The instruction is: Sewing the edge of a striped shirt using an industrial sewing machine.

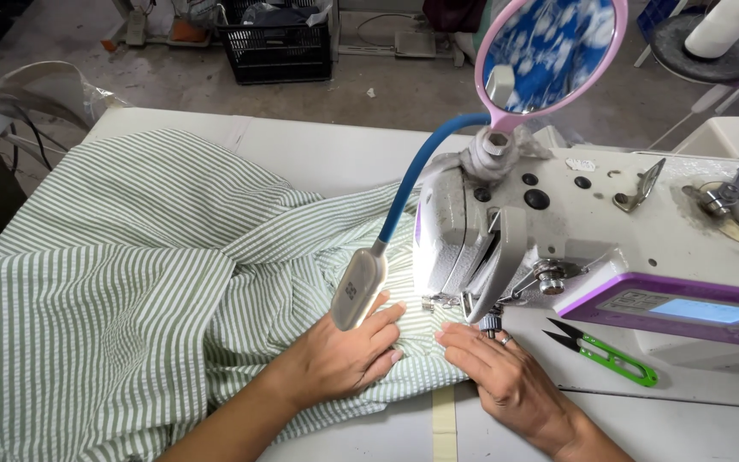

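Note:
A green and white striped fabric [130, 282] lies spread over the white sewing table [318, 150] and runs under the head of a white sewing machine [558, 231]. My left hand [344, 355] rests flat on the fabric just in front of the presser foot [438, 301], fingers apart. Beside it, my right hand [502, 368] presses the fabric's edge with its fingertips close to the needle area; a ring shows on one finger. A small lamp [358, 291] on a blue bendable neck shines on the seam and partly covers my left fingers.
Green thread snips [609, 352] lie on the table right of my right hand. A pink-rimmed round mirror [549, 51] stands above the machine. On the concrete floor behind stands a black plastic crate [277, 47]. A white thread cone [724, 26] sits at top right.

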